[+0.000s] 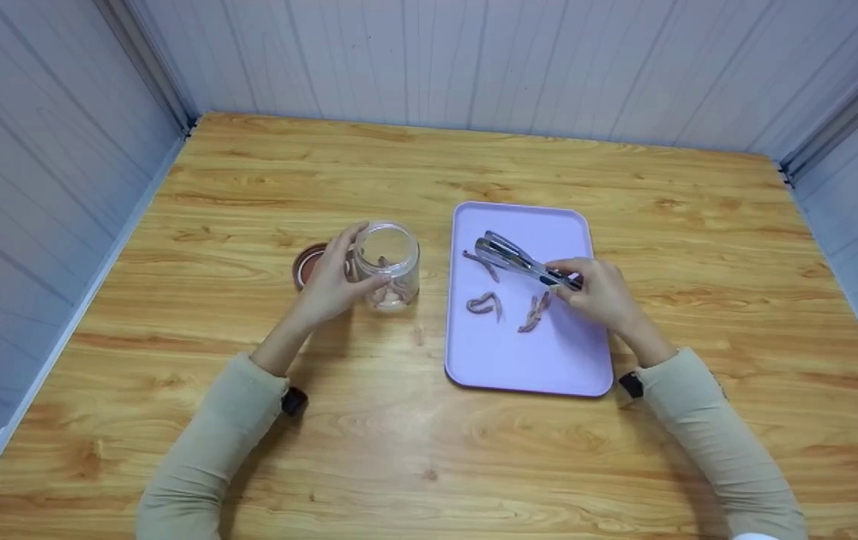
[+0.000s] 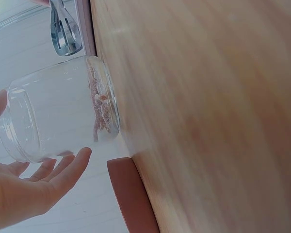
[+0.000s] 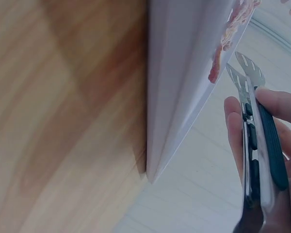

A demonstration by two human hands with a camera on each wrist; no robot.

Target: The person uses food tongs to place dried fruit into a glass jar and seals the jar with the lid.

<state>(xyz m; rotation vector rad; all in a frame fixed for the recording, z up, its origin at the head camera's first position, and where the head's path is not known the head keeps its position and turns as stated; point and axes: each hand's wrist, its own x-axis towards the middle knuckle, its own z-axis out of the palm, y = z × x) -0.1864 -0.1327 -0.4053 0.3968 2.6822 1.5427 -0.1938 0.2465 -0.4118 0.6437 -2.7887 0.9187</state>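
Observation:
A clear jar (image 1: 403,276) stands upright on the table, and my left hand (image 1: 330,289) grips it near the rim, thumb on one side and fingers on the other. Several brownish strips (image 2: 101,104) lie at the jar's bottom. Over the lilac tray (image 1: 534,367), my right hand (image 1: 600,294) holds metal tongs (image 1: 515,259) by their dark-padded handles. Their slotted tips are apart and point toward the jar, close above a thin brown strip (image 1: 483,267). Nearer me on the tray lie a curled strip (image 1: 483,304) and a twisted bundle (image 1: 533,313).
A reddish-brown lid (image 1: 304,264) lies on the table left of the jar, partly behind my left hand. The wooden table (image 1: 399,465) meets pale panelled walls (image 1: 436,60) at the back and sides.

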